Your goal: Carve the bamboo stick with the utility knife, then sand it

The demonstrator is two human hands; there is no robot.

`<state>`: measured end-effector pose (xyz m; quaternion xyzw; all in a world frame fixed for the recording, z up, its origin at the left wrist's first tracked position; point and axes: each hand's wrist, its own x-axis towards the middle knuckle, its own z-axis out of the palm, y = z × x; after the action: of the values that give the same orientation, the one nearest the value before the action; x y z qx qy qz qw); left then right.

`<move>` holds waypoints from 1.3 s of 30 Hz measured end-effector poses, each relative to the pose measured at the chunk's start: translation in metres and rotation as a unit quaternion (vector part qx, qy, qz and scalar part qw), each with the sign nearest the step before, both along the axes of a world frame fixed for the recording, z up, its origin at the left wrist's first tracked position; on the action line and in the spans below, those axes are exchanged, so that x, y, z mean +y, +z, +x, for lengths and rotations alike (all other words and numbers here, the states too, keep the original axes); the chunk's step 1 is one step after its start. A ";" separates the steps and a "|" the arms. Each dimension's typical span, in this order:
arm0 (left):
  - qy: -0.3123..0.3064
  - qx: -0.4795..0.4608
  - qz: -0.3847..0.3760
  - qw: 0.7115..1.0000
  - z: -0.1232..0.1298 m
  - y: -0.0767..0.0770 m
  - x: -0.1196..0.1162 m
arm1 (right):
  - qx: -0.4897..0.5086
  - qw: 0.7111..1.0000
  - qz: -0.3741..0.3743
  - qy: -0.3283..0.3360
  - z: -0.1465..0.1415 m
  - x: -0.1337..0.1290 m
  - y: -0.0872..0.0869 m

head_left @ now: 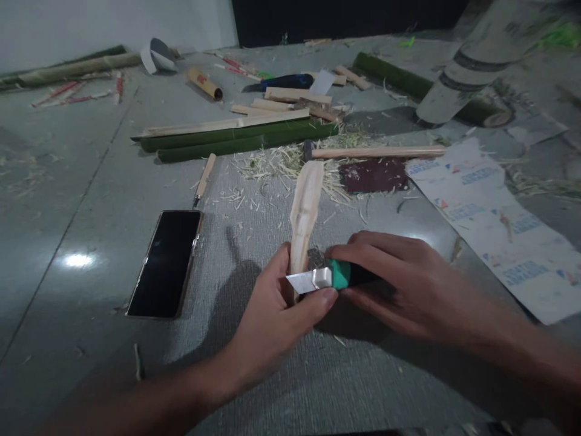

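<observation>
Left hand (267,318), head view: fingers and thumb closed round the narrow near end of the pale, carved bamboo-like strip (306,203), thumb tip at the knife's collar. Right hand (403,281) grips the green-and-black utility knife (340,274), blade pointing left, across the strip's near end.

Strip is in front of the person, between the hands and the pile of pale shavings (284,160), above the grey textured surface (258,387). Can't tell if its far end touches anything. Long axis runs away from the person, far end leaning slightly right. Broad part far, waist mid-length, narrow part near. Crosses the blade at a steep angle.

Handling, my read: light, stiff, dry, low slip. Thin edges and waist could split if levered; fibres may splinter. Best hold: narrow end, fingers behind the cutting edge. Broad end is a fair second grip, pinched on its flat faces.
</observation>
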<state>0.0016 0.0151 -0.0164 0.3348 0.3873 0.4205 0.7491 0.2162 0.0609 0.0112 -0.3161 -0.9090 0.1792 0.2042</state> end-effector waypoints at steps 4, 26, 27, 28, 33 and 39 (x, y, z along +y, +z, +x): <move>0.004 0.029 0.013 0.999 0.001 -0.001 -0.001 | -0.004 1.000 0.024 -0.002 0.000 -0.002 0.002; 0.034 0.052 0.016 0.998 0.004 0.006 -0.005 | -0.050 0.986 0.140 -0.078 -0.009 -0.015 -0.003; 0.033 0.056 0.017 0.998 0.004 0.006 -0.006 | -0.048 0.985 0.146 -0.077 -0.009 -0.015 -0.003; 0.033 0.064 0.018 0.997 0.003 0.005 -0.006 | -0.046 0.984 0.152 -0.076 -0.009 -0.015 -0.003; 0.038 0.135 0.016 0.990 0.002 0.005 -0.008 | -0.053 0.979 0.174 -0.089 -0.012 -0.018 0.001; 0.059 0.207 0.035 0.976 0.002 0.006 -0.009 | -0.047 0.976 0.173 -0.122 -0.016 -0.022 0.000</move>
<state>0.0038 0.0056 -0.0099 0.4175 0.5380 0.3984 0.6144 0.2006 0.0390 0.0111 -0.3929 -0.8893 -0.0222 0.2330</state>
